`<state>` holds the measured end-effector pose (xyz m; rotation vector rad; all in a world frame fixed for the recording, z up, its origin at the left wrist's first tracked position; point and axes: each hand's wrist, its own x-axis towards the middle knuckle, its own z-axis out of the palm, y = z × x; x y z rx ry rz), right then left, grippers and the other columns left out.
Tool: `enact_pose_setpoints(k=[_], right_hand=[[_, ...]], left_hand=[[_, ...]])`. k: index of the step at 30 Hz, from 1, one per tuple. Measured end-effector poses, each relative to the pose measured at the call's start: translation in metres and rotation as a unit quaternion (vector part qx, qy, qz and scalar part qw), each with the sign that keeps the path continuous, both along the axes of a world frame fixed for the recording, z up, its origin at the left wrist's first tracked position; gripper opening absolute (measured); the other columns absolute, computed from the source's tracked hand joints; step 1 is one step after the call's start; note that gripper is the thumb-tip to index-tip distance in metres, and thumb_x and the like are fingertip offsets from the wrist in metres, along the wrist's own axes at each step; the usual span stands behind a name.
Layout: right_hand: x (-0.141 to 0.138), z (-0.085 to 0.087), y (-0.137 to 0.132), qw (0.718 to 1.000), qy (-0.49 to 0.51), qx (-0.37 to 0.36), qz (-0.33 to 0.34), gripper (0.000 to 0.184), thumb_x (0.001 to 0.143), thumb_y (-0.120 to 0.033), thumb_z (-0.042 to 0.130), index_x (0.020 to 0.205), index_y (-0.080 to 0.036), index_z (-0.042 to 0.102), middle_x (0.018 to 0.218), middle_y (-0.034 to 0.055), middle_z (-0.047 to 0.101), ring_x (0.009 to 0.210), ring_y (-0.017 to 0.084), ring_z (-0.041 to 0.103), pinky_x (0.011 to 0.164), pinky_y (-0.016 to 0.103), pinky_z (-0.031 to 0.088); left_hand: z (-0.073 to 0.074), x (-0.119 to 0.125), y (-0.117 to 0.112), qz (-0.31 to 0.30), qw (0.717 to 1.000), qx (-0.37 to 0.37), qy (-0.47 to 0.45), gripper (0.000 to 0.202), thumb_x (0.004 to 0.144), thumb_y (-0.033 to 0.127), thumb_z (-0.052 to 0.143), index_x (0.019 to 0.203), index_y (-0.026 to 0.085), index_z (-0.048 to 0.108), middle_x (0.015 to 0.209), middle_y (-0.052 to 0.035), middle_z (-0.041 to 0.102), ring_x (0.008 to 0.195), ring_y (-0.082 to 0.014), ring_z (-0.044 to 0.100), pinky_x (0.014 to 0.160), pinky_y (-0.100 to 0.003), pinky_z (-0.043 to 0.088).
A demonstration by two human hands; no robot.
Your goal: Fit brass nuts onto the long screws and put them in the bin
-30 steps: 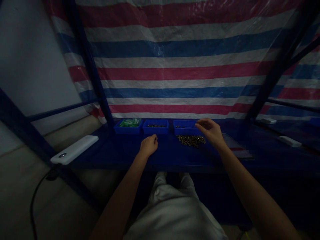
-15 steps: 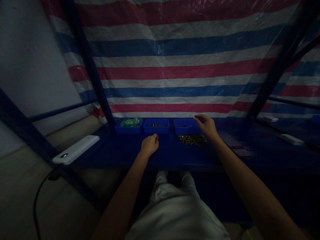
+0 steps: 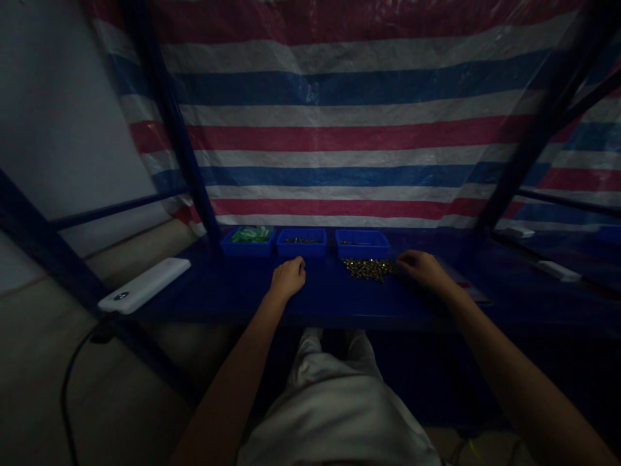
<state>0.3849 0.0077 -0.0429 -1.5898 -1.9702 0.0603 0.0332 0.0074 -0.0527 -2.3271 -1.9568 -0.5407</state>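
My left hand (image 3: pixel 288 277) rests on the blue table, its fingers curled closed; whatever they may hold is hidden. At the right edge of a pile of small brass-coloured pieces that look like screws (image 3: pixel 366 269), the fingertips of my right hand (image 3: pixel 423 269) are drawn together. Anything between them is too small and dark to make out. Behind the pile stands a blue bin (image 3: pixel 363 244) with a few thin metal pieces in it. A second blue bin (image 3: pixel 301 249), beyond my left hand, holds more small metal pieces.
A third blue bin (image 3: pixel 247 250) at the left holds green and pale packets. A flat tablet-like object (image 3: pixel 468 285) lies partly under my right forearm. On the left is a white power bank (image 3: pixel 145 285) with a cable. Blue posts (image 3: pixel 177 123) and a striped sheet (image 3: pixel 310 136) stand behind.
My right hand has come back from above the right-hand bin, down and to the right, to the edge of the pile. My left hand has stayed almost in place.
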Motion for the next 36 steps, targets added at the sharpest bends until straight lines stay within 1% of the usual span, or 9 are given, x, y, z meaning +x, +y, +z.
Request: enact_pose_setpoints(k=[6,11,17,22,28,30,32,34,36], right_hand=[[-0.005,0.000,-0.005,0.997,-0.048,-0.059,-0.005,0.015,0.074,-0.028,0.054,0.076,-0.018,0.066,0.077,0.0058,0.069,0.067,0.018,0.063,0.061,0.025,0.045],[-0.008,-0.002,-0.005,0.995,-0.061,-0.068,-0.032,0.018,0.077,-0.029,0.053,0.077,-0.017,0.067,0.078,0.0066,0.069,0.066,0.018,0.063,0.060,0.025,0.044],[-0.006,-0.001,-0.001,0.992,-0.079,-0.083,-0.045,0.018,0.077,-0.026,0.053,0.077,-0.016,0.067,0.078,0.0067,0.069,0.068,0.017,0.063,0.061,0.023,0.043],[-0.009,0.003,0.005,0.985,-0.109,-0.116,-0.068,0.017,0.076,-0.025,0.054,0.075,-0.015,0.067,0.076,0.0080,0.069,0.068,0.018,0.063,0.056,0.022,0.040],[-0.013,0.005,0.006,0.981,-0.127,-0.131,-0.061,0.013,0.073,-0.018,0.054,0.071,-0.014,0.067,0.075,0.0078,0.069,0.068,0.018,0.063,0.057,0.022,0.040],[-0.011,0.006,0.005,0.984,-0.115,-0.118,-0.071,0.012,0.071,-0.020,0.055,0.070,-0.014,0.066,0.072,0.0074,0.068,0.065,0.017,0.062,0.057,0.022,0.040],[-0.009,0.008,0.004,0.989,-0.084,-0.085,-0.092,0.012,0.070,-0.022,0.056,0.071,-0.015,0.066,0.071,0.0071,0.068,0.064,0.017,0.062,0.056,0.023,0.041],[-0.010,0.012,0.004,0.993,-0.022,-0.034,-0.112,0.013,0.070,-0.025,0.057,0.073,-0.015,0.065,0.071,0.0069,0.068,0.065,0.017,0.062,0.057,0.023,0.042],[-0.017,0.018,0.006,0.991,0.065,0.027,-0.113,0.016,0.071,-0.029,0.057,0.075,-0.015,0.064,0.073,0.0071,0.068,0.067,0.017,0.062,0.060,0.024,0.044]], left_hand=[[0.002,0.000,-0.001,-0.003,1.000,0.002,0.001,0.022,0.081,0.023,0.040,0.096,0.024,0.056,0.091,-0.0026,0.067,0.082,-0.0178,0.062,0.068,-0.026,0.043],[0.002,0.000,0.000,-0.001,1.000,-0.006,-0.004,0.022,0.081,0.023,0.041,0.097,0.024,0.055,0.093,-0.0032,0.066,0.084,-0.0172,0.061,0.071,-0.026,0.043],[0.003,0.001,-0.001,0.003,1.000,-0.012,-0.007,0.024,0.081,0.023,0.042,0.099,0.025,0.056,0.095,-0.0029,0.066,0.085,-0.0170,0.061,0.074,-0.026,0.044],[0.003,0.002,-0.002,0.007,1.000,-0.012,-0.004,0.023,0.081,0.023,0.041,0.098,0.024,0.056,0.093,-0.0037,0.066,0.084,-0.0177,0.062,0.072,-0.027,0.044],[0.000,0.000,0.000,0.004,1.000,-0.003,0.001,0.024,0.080,0.023,0.041,0.098,0.024,0.056,0.093,-0.0033,0.066,0.083,-0.0176,0.062,0.071,-0.027,0.044],[0.000,-0.001,0.000,0.003,1.000,0.000,0.001,0.024,0.080,0.023,0.041,0.098,0.024,0.056,0.093,-0.0031,0.066,0.082,-0.0174,0.062,0.070,-0.026,0.044],[0.000,-0.001,0.000,0.000,1.000,0.001,0.001,0.024,0.080,0.023,0.041,0.098,0.024,0.056,0.093,-0.0030,0.066,0.083,-0.0175,0.062,0.070,-0.026,0.044],[0.001,0.000,0.000,0.000,1.000,0.002,0.000,0.023,0.080,0.023,0.040,0.097,0.024,0.056,0.093,-0.0031,0.066,0.083,-0.0177,0.062,0.070,-0.027,0.044],[0.002,0.001,-0.001,0.004,1.000,-0.003,0.000,0.023,0.080,0.023,0.040,0.097,0.024,0.056,0.092,-0.0032,0.066,0.084,-0.0177,0.062,0.070,-0.026,0.044]])
